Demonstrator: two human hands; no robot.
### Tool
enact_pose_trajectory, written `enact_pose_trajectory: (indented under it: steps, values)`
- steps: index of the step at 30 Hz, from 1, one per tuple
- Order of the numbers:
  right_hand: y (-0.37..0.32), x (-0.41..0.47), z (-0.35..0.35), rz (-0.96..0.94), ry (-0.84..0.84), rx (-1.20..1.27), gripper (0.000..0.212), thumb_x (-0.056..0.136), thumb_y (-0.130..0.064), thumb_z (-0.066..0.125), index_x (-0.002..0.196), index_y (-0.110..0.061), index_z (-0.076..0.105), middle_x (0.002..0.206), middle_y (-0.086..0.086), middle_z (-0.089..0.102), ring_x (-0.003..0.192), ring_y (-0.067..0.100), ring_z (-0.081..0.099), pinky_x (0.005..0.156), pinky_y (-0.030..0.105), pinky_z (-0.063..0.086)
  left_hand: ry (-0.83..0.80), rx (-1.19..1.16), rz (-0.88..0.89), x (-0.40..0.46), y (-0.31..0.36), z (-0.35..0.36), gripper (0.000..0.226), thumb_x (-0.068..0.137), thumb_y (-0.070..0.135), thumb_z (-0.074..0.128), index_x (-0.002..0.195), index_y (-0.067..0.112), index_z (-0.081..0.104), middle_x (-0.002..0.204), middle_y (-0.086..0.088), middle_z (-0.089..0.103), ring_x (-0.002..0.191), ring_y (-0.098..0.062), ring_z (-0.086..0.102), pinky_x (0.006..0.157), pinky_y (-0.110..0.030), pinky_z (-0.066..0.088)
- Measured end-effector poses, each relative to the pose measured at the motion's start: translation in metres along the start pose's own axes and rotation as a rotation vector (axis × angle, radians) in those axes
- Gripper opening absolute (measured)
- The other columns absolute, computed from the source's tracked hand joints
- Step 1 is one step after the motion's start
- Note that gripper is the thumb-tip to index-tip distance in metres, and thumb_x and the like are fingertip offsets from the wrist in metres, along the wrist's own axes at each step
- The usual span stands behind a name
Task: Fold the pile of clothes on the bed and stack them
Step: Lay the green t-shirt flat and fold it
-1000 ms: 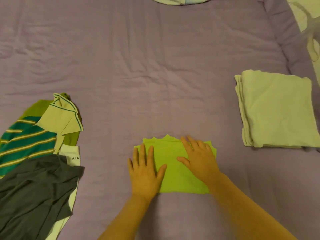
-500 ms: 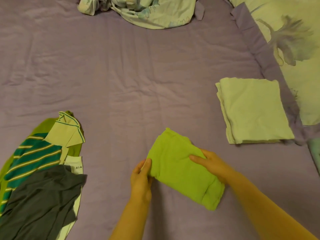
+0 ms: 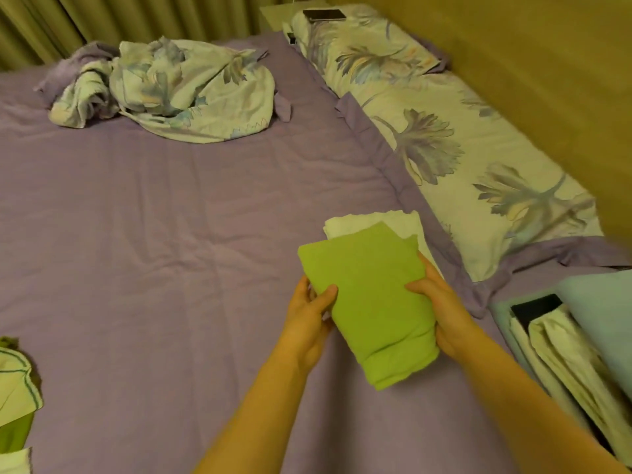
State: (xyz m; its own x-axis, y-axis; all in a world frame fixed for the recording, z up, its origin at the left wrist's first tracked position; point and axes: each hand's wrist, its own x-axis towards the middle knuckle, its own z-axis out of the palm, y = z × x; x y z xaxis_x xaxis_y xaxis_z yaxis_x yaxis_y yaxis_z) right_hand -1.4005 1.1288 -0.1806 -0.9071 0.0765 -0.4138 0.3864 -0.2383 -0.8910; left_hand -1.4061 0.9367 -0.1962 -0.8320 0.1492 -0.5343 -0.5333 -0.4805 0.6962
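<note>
Lifted off the purple bed since half a second ago, the folded lime-green garment has travelled right, toward the bed's right edge, and now overlaps the near part of the folded pale-yellow garment that lay well apart from it before. A second ago both palms lay flat on it; now each hand holds a side. The left hand pinches the garment's left edge, thumb on top and fingers curled beneath. The right hand grips the right edge, thumb lying across the top surface and the other fingers hidden under or behind the cloth. So the grip on each side is pressed closed on the lime-green fabric. The garment is tilted, its far corner pointing toward the pale-yellow one; whether the two touch cannot be told.

At the bed's near left edge, only a scrap of the unfolded clothes pile shows, pale cloth with teal piping over green. Toward the far left corner lies a crumpled floral cover. Along the right edge runs a floral pillow, and a dark phone lies at the far right corner. At the near right, folded pale linens lean beside light-blue fabric.
</note>
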Motion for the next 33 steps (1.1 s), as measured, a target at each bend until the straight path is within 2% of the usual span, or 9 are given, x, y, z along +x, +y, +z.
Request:
enact_pose_trajectory:
  steps: [4, 7, 11, 14, 17, 23, 27, 30, 33]
  values:
    - [-0.029, 0.030, -0.034, -0.117, 0.046, -0.037, 0.058, 0.090, 0.000, 0.046, 0.134, -0.037, 0.044, 0.121, -0.017, 0.064, 0.106, 0.005, 0.063, 0.079, 0.020, 0.053, -0.069, 0.075, 0.075, 0.042, 0.016, 0.048, 0.057, 0.094, -0.001, 0.050, 0.144, 0.020, 0.035, 0.140, -0.005, 0.052, 0.109, -0.021, 0.059, 0.078, -0.033, 0.054]
    - [-0.027, 0.059, -0.055, -0.094, 0.104, -0.165, 0.064, 0.093, -0.003, 0.049, 0.149, -0.027, 0.026, 0.147, -0.005, 0.042, 0.131, 0.017, 0.045, 0.107, 0.038, 0.040, -0.042, 0.237, 0.133, 0.071, 0.016, 0.065, 0.077, 0.093, -0.001, 0.054, 0.152, 0.023, 0.011, 0.149, -0.004, 0.039, 0.120, -0.023, 0.051, 0.099, -0.044, 0.046]
    - [0.010, 0.077, -0.070, 0.053, 0.079, -0.614, 0.078, 0.094, -0.018, 0.056, 0.152, -0.021, 0.004, 0.157, 0.005, 0.019, 0.142, 0.024, 0.026, 0.109, 0.032, 0.029, -0.025, 1.279, 0.365, 0.097, -0.019, 0.054, 0.088, 0.090, 0.027, 0.063, 0.153, 0.021, 0.001, 0.160, -0.013, -0.004, 0.147, -0.030, 0.004, 0.118, -0.036, 0.011]
    - [0.047, 0.079, -0.076, -0.077, 0.072, -1.257, 0.072, 0.095, -0.051, 0.041, 0.150, -0.032, -0.001, 0.160, 0.004, -0.003, 0.147, 0.027, 0.002, 0.118, 0.043, 0.013, -0.130, 1.661, 0.272, 0.100, -0.057, 0.038, 0.079, 0.090, 0.061, 0.046, 0.152, 0.036, 0.002, 0.159, -0.003, -0.019, 0.147, -0.029, -0.011, 0.117, -0.049, 0.005]
    - [0.065, 0.077, -0.078, 0.081, 0.042, -1.455, 0.067, 0.087, -0.071, 0.015, 0.146, -0.047, -0.006, 0.159, -0.003, -0.012, 0.146, 0.029, -0.007, 0.117, 0.050, 0.008, -0.166, 1.704, 0.188, 0.101, -0.082, 0.023, 0.081, 0.088, 0.069, 0.037, 0.150, 0.039, -0.006, 0.156, 0.004, -0.026, 0.146, -0.028, -0.014, 0.115, -0.056, 0.002]
    - [0.049, 0.076, -0.061, 0.209, 0.075, -1.431, 0.060, 0.096, -0.057, 0.034, 0.148, -0.045, 0.007, 0.160, 0.005, -0.005, 0.145, 0.034, -0.004, 0.115, 0.054, 0.011, -0.104, 1.569, 0.180, 0.088, -0.073, 0.024, 0.075, 0.091, 0.051, 0.053, 0.152, 0.030, 0.016, 0.161, -0.003, -0.002, 0.145, -0.031, 0.009, 0.116, -0.042, 0.020]
    - [0.041, 0.044, -0.033, -0.026, 0.190, -1.534, 0.049, 0.097, -0.038, 0.043, 0.145, -0.032, 0.035, 0.159, 0.008, 0.008, 0.146, 0.030, -0.003, 0.116, 0.047, 0.011, -0.061, 1.319, 0.092, 0.051, -0.062, 0.019, 0.062, 0.094, 0.029, 0.057, 0.148, 0.015, 0.029, 0.148, -0.011, 0.037, 0.135, -0.028, 0.037, 0.105, -0.029, 0.028]
    - [0.041, 0.011, -0.005, -0.121, 0.051, -1.501, 0.047, 0.096, -0.033, 0.047, 0.142, -0.026, 0.041, 0.155, 0.004, 0.025, 0.145, 0.026, 0.008, 0.116, 0.040, 0.013, 0.037, 1.321, 0.016, 0.017, -0.050, 0.004, 0.054, 0.095, 0.030, 0.055, 0.144, 0.015, 0.038, 0.141, -0.008, 0.049, 0.129, -0.026, 0.046, 0.100, -0.033, 0.038]
    - [0.046, -0.024, 0.024, -0.143, -0.078, -1.350, 0.045, 0.094, -0.027, 0.053, 0.137, -0.016, 0.048, 0.142, 0.007, 0.045, 0.133, 0.026, 0.038, 0.108, 0.037, 0.030, 0.111, 1.319, -0.097, -0.018, -0.041, -0.016, 0.049, 0.096, 0.035, 0.053, 0.141, 0.019, 0.042, 0.129, -0.004, 0.057, 0.116, -0.022, 0.055, 0.094, -0.034, 0.045]
